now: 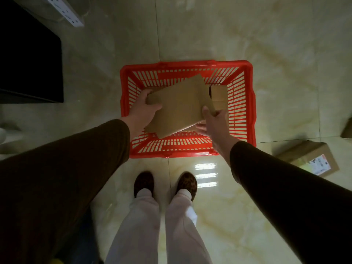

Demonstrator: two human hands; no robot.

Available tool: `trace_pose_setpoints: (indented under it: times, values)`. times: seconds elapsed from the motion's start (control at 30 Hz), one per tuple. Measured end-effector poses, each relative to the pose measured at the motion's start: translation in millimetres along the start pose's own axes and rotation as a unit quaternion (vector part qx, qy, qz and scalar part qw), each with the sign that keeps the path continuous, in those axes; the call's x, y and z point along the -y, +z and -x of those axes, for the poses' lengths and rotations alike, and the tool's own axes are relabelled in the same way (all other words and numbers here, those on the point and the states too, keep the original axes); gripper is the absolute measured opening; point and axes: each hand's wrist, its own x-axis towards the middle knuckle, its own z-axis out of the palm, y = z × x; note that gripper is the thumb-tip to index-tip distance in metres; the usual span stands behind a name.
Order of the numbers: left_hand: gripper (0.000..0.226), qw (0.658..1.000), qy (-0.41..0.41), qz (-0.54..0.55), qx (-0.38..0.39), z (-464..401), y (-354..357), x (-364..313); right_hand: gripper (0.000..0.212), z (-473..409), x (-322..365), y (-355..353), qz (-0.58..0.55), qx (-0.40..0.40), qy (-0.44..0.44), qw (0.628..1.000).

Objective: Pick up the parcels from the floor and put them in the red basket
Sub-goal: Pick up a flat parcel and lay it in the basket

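Note:
A flat brown cardboard parcel hangs tilted over the open red basket on the floor. My left hand grips the parcel's left edge, thumb on top. My right hand holds its lower right corner from the side and beneath. Inside the basket, at its right end, lies another small brown parcel, partly hidden by the one I hold. A third parcel, with a white label, lies on the floor to the right of the basket.
Glossy marble-look tiles cover the floor. A black cabinet stands at the left, with a white power strip beyond it. Another brown box edge shows at the far right. My feet stand just in front of the basket.

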Motion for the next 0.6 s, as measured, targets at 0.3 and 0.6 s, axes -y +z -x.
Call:
trace_pose_setpoints:
  times: [0.3,0.6]
  values:
    - [0.072,0.999,-0.002,0.015,0.034,-16,-13,6,0.066,3,-30,11,0.026,0.003,0.029,0.999]
    - [0.074,0.987,0.043,-0.095,0.124,-44,-27,-6,0.087,7,-30,38,0.009,-0.004,-0.001,1.0]
